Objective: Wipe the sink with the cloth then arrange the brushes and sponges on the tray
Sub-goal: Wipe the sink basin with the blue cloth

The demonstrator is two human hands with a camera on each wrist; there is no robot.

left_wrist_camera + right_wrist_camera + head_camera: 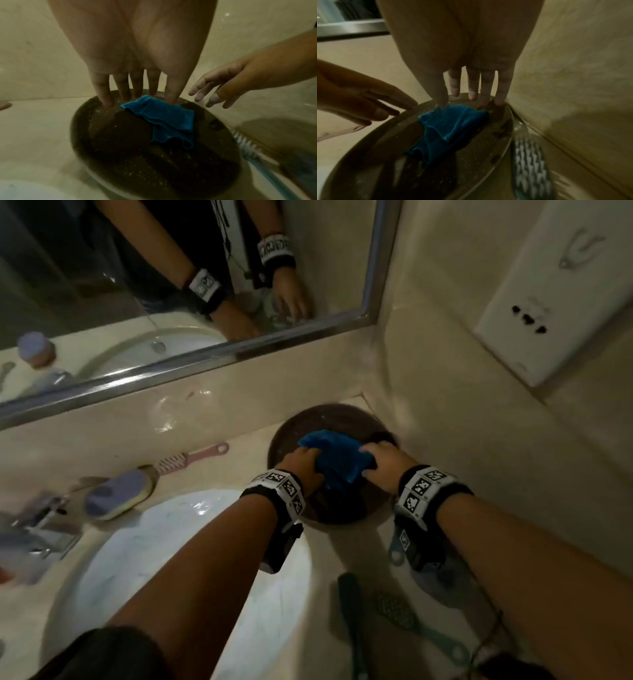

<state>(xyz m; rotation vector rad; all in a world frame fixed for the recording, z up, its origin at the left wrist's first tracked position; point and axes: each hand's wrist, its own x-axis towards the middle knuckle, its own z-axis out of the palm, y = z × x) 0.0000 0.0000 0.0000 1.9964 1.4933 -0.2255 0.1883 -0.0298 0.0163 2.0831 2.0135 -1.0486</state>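
A crumpled blue cloth (337, 462) lies on the dark round speckled tray (308, 419) in the counter's back right corner. My left hand (301, 463) is at the cloth's left side and my right hand (383, 462) at its right. In the left wrist view the left hand (137, 94) has straight fingers, and its thumb tip touches the cloth (161, 119). Over the tray's far rim (479, 162), the right hand (471, 97) also has straight fingers, with the cloth (453, 125) just below them. Neither hand grips anything. The white sink (191, 549) is at the lower left.
A pink brush (191, 460) and a purple sponge (118, 496) lie behind the sink near the faucet (37, 525). A teal brush (404, 618) and a dark green handle (349, 604) lie in front of the tray. A white-bristled brush (245, 146) lies against the tray's right side, by the wall.
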